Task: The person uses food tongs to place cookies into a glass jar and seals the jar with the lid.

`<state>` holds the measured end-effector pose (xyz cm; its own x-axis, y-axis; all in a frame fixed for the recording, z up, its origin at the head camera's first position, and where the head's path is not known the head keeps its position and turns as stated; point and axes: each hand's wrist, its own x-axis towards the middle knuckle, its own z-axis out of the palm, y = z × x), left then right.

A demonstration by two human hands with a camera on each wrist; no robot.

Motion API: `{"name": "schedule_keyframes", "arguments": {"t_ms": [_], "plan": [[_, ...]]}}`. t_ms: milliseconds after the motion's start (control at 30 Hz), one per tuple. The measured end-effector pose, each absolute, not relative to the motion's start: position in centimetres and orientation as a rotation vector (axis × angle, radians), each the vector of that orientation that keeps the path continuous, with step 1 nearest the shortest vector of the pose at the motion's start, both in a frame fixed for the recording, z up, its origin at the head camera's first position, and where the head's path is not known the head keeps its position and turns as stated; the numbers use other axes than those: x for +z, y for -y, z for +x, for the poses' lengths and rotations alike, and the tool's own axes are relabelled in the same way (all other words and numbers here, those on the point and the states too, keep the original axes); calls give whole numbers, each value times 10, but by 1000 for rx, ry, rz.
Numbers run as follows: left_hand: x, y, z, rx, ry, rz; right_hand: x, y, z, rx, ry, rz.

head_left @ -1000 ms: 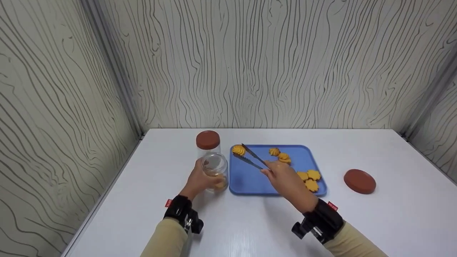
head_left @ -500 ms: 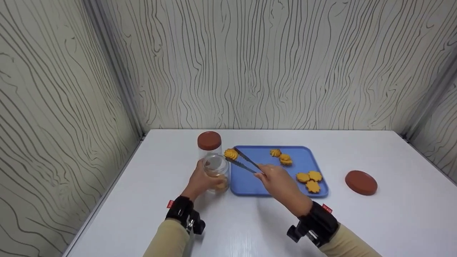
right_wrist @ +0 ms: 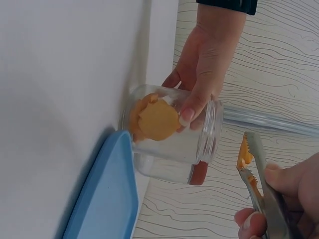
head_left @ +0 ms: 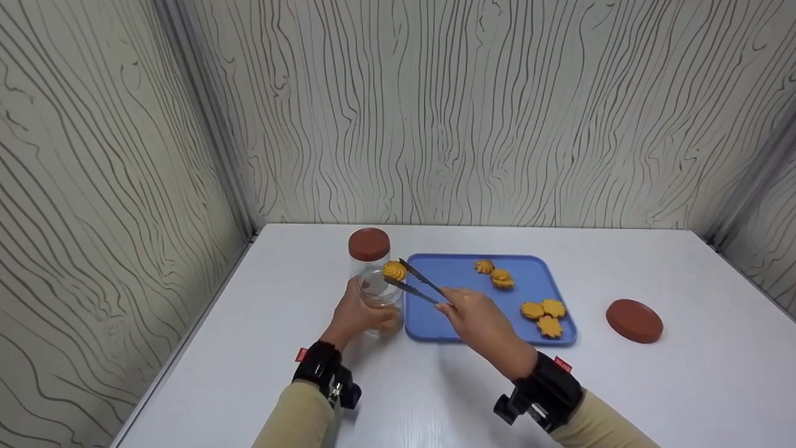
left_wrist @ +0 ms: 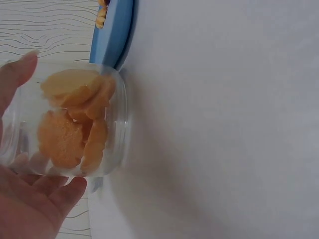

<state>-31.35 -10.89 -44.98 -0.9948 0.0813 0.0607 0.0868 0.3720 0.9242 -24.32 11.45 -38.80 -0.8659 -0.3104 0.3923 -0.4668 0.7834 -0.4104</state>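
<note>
- The left hand (head_left: 354, 317) has its fingers wrapped around an open glass jar (head_left: 380, 298) standing on the white bench (head_left: 435, 398), just left of the blue tray (head_left: 466, 311).
- The right hand (head_left: 479, 320) squeezes metal tongs (head_left: 415, 285), which pinch a cookie (head_left: 393, 270) above the jar's mouth.

The right hand (head_left: 476, 314) carries the tongs (head_left: 415, 285) leftward off the blue tray (head_left: 460, 314); the pinched cookie (head_left: 393, 270) now hangs over the open jar (head_left: 380, 298).
</note>
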Motion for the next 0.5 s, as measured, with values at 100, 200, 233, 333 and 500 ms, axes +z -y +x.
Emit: {"name": "schedule_keyframes", "arguments": {"t_ms": [100, 200, 233, 333, 500], "plan": [[-449, 109, -313, -1759, 2608, -134, -388, -111, -244, 728, 2677, 612], [-449, 108, -313, -1770, 2603, -130, -388, -108, -245, 711, 2675, 622], [-449, 108, -313, -1777, 2600, -128, -389, -107, -245, 707, 2674, 622], [-450, 108, -313, -1795, 2595, -126, -389, -105, -245, 696, 2673, 623], [-449, 108, -312, -1776, 2601, -124, -391, -101, -245, 696, 2676, 631]]}}
